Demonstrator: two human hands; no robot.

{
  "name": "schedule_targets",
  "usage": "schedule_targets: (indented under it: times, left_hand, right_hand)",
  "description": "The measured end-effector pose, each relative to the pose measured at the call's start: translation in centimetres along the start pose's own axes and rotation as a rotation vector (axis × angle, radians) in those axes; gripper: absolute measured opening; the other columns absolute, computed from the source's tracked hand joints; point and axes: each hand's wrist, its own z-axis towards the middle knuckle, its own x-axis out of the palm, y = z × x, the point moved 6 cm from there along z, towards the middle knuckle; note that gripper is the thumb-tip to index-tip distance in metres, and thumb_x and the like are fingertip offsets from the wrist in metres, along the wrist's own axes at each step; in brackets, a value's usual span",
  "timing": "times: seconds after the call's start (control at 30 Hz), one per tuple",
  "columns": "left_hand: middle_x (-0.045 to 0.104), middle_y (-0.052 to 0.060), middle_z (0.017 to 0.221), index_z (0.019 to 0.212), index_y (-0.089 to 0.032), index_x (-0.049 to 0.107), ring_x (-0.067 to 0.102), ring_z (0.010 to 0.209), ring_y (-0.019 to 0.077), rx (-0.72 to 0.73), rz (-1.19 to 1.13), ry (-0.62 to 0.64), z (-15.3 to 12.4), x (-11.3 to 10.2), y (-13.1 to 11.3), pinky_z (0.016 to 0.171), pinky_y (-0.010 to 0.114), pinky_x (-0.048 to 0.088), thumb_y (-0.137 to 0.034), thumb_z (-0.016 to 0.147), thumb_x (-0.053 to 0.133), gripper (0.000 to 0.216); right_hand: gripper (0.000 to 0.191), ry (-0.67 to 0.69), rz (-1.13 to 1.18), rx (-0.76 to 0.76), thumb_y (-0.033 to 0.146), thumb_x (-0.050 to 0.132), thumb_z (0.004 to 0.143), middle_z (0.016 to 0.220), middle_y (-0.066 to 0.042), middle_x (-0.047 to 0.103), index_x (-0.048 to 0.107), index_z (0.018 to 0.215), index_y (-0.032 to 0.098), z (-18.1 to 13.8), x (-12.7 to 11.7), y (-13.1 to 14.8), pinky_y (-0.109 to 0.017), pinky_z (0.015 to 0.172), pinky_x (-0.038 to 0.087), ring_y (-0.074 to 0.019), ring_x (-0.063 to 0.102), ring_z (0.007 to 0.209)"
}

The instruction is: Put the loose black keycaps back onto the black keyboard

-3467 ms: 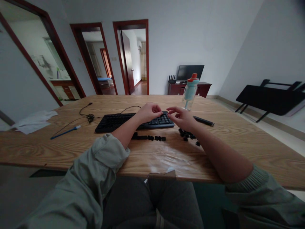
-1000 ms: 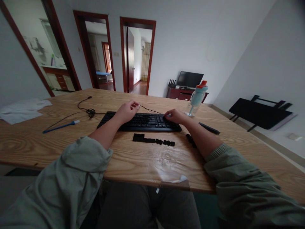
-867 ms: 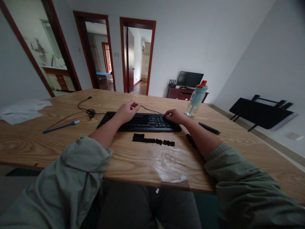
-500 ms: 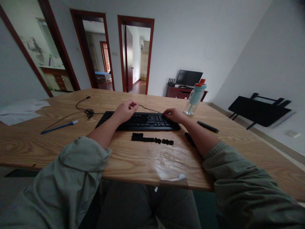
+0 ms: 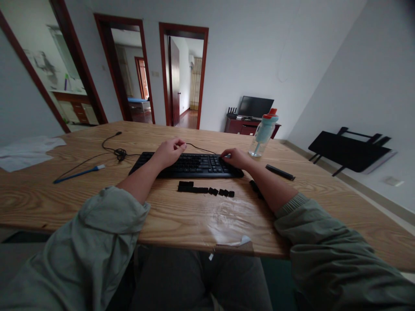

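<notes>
One left hand (image 5: 169,153), one right hand (image 5: 235,158), one keyboard (image 5: 204,164) below both. Right of the right hand: one bottle (image 5: 264,133), one black bar (image 5: 279,172); left of the left hand: one blue brush (image 5: 78,174).

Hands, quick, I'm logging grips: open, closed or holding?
Left hand: fingers curled; whether it holds anything cannot be told.
Right hand: fingertips at keyboard; grip unclear.

Keyboard (image 5: 207,166) and loose keys (image 5: 199,190) looked matt black plastic; table (image 5: 168,216) was wood-grained, glossy patch (image 5: 227,220) near front; bottle (image 5: 263,134) clear, smooth; sleeves (image 5: 97,229) wrinkled matt cloth.
</notes>
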Motion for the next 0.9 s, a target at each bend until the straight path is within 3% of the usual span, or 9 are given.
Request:
schedule_targets:
  times: [0.27, 0.47, 0.7, 0.9]
  left_hand:
    - [0.071, 0.006, 0.086, 0.093, -0.018, 0.068, 0.062, 0.077, 0.0205, -0.007, 0.012, 0.018, -0.14, 0.17, -0.13, 0.076, 0.032, 0.048, -0.048, 0.087, 0.051, 0.035]
    - [0.071, 0.006, 0.086, 0.093, -0.018, 0.068, 0.061, 0.075, 0.0196, -0.012, 0.015, 0.017, -0.11, 0.2, 0.02, 0.076, 0.032, 0.049, -0.049, 0.088, 0.051, 0.036]
    - [0.071, 0.006, 0.086, 0.094, -0.017, 0.068, 0.061, 0.075, 0.0198, -0.019, 0.015, 0.021, -0.13, 0.22, 0.02, 0.076, 0.033, 0.049, -0.05, 0.088, 0.051, 0.038]
    - [0.071, 0.007, 0.089, 0.097, -0.018, 0.068, 0.062, 0.077, 0.0199, -0.024, -0.009, 0.025, -0.08, 0.26, 0.19, 0.078, 0.032, 0.049, -0.05, 0.087, 0.052, 0.037]
  right_hand:
    - [0.026, 0.054, 0.048, 0.042, 0.017, 0.064, 0.085, 0.094, -0.006, 0.077, 0.077, 0.107, 0.02, 0.23, 0.15, 0.09, -0.025, 0.077, 0.052, -0.0167, 0.069, 0.08]
    - [0.024, -0.008, 0.104, 0.05, 0.018, 0.065, 0.084, 0.098, -0.005, 0.077, 0.076, 0.105, 0.019, 0.31, 0.15, -0.27, -0.025, 0.076, 0.052, -0.0161, 0.068, 0.083]
    - [0.027, 0.031, 0.072, 0.055, 0.022, 0.065, 0.085, 0.093, -0.005, 0.077, 0.076, 0.109, 0.021, 0.36, 0.38, -0.47, -0.026, 0.076, 0.052, -0.0165, 0.068, 0.079]
    - [0.033, -0.025, 0.116, 0.033, 0.018, 0.066, 0.083, 0.106, -0.005, 0.076, 0.071, 0.116, 0.02, 0.4, 0.23, -0.32, -0.025, 0.072, 0.051, -0.0158, 0.067, 0.081]
